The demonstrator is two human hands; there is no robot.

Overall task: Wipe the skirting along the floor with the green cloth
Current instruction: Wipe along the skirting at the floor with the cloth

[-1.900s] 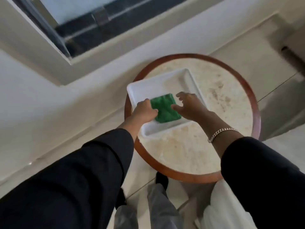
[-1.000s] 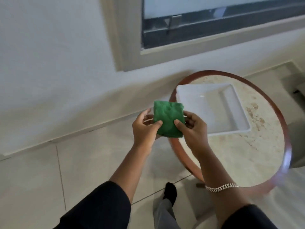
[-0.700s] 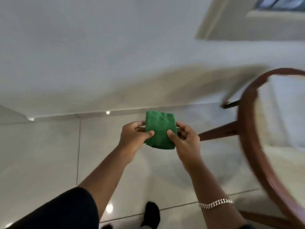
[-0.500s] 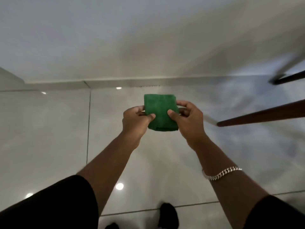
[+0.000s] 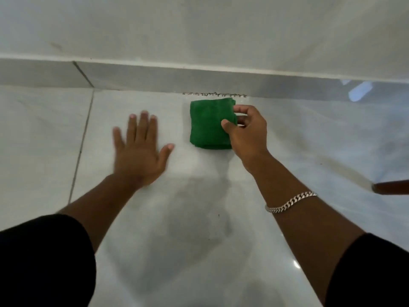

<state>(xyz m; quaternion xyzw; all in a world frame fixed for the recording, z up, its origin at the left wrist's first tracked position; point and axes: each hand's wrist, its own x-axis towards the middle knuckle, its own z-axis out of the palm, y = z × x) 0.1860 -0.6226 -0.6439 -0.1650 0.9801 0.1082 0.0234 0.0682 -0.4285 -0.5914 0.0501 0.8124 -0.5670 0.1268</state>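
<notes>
The folded green cloth (image 5: 209, 122) is low over the pale floor tiles, its far edge close to the grey skirting (image 5: 155, 79) that runs along the foot of the white wall. My right hand (image 5: 245, 134) pinches the cloth's right edge between thumb and fingers. My left hand (image 5: 139, 149) is spread flat, palm down, on or just above the floor to the left of the cloth, holding nothing. A dark ragged line of grime (image 5: 214, 94) marks the joint between skirting and floor just beyond the cloth.
A brown wooden table leg (image 5: 391, 187) enters from the right edge. A tile joint (image 5: 80, 147) runs down the floor left of my left hand. The skirting has a vertical joint (image 5: 83, 74) at the left.
I have come down close to the floor. My left hand let go of the cloth and spread out to the left. My right hand alone carried the cloth down to the skirting.
</notes>
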